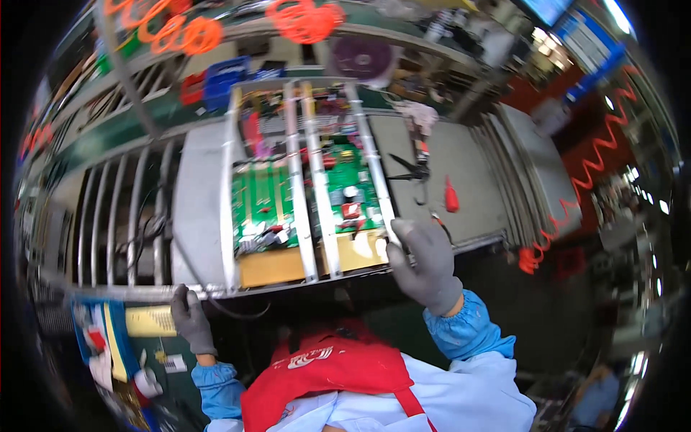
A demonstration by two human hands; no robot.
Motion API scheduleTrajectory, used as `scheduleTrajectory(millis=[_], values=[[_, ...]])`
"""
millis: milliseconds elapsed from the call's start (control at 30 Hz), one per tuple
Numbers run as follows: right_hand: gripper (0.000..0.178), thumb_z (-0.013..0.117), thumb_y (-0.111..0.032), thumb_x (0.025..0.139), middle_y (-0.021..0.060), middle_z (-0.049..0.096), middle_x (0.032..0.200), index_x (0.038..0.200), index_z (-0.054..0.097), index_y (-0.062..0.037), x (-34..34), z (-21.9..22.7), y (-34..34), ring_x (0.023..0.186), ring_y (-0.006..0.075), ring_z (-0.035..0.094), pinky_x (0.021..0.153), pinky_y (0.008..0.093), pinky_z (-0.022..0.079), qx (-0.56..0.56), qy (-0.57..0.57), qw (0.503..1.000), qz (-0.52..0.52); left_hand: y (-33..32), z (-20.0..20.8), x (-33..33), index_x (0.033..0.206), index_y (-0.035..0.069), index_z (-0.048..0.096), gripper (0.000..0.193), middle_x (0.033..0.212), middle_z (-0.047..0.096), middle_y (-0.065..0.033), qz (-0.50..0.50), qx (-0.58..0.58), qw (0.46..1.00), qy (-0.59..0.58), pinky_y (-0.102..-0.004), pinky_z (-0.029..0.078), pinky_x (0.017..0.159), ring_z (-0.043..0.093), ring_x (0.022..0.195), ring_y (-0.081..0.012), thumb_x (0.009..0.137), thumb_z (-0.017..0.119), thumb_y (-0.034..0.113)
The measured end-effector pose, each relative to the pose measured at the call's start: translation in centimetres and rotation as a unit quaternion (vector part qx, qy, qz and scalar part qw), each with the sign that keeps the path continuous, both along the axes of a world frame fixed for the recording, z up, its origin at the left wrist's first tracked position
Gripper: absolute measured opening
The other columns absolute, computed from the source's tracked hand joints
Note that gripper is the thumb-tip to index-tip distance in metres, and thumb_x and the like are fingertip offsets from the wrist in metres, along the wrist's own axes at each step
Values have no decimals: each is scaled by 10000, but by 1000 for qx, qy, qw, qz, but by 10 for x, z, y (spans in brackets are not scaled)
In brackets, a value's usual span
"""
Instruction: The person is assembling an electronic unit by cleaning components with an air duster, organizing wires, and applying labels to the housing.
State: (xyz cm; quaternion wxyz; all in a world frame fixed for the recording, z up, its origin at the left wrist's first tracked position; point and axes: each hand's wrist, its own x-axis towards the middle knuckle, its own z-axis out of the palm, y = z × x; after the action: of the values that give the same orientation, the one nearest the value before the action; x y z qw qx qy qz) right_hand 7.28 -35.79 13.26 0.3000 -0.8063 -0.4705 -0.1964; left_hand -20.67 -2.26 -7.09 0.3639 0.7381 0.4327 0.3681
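A metal frame point(295, 180) with pale rails carries green circuit boards point(263, 191) fitted with components. My right hand point(428, 266), in a grey glove, is at the near right corner of this frame. Its thumb and fingers close around the end of the right rail, though motion blurs the contact. My left hand point(191, 322), also gloved in grey, is low on the left, beside the workbench's front edge point(144, 291). Its fingers are stretched out toward that edge, with nothing seen in them; the palm is hidden.
Pliers point(414, 169) and a red-handled tool point(451, 196) lie right of the frame. Rollers point(119, 216) and a grey plate point(198, 205) are on the left. A blue bin point(227, 83) stands behind, orange coiled hoses point(306, 20) hang above, and a red coiled hose point(586, 173) hangs right.
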Motion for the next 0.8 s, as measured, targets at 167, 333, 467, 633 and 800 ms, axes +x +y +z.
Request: scheduleTrajectory(millis=[167,333,467,633,800], values=[[322,642,-118,886,100,676,925,1169,633,34,75,-86,-94,831,173,634,721,298,512,224,306,899,-219,-46,121,109,1231,-71,582,316,1185,633,-146,-130,75,983,-110,-357,455,985,590,1093,-229,981,546,120],[389,597,-163,918,85,657,997,1248,604,44,193,-87,-105,875,132,622,762,274,521,270,386,864,-177,-69,159,146,1106,-9,570,275,1089,584,-205,-182,346,914,107,-483,446,938,555,1088,-409,852,622,81],[405,642,-201,898,85,675,1008,1229,616,33,333,-50,-66,891,131,606,793,280,497,305,376,869,-105,-55,145,154,1029,11,564,232,1033,570,-194,-170,364,900,165,-497,439,891,558,1032,-407,809,624,59],[502,692,-284,848,169,687,1105,1246,613,12,504,14,9,986,239,648,881,348,491,288,269,916,-69,-49,147,154,990,22,591,147,949,576,-171,-51,381,906,178,-449,443,832,556,920,-371,849,596,61],[681,712,-334,790,218,663,1195,1384,508,-70,579,39,64,1086,345,646,953,406,471,234,212,938,-139,-61,164,161,964,7,611,114,943,604,-161,28,386,908,159,-416,478,816,596,900,-336,856,576,24]])
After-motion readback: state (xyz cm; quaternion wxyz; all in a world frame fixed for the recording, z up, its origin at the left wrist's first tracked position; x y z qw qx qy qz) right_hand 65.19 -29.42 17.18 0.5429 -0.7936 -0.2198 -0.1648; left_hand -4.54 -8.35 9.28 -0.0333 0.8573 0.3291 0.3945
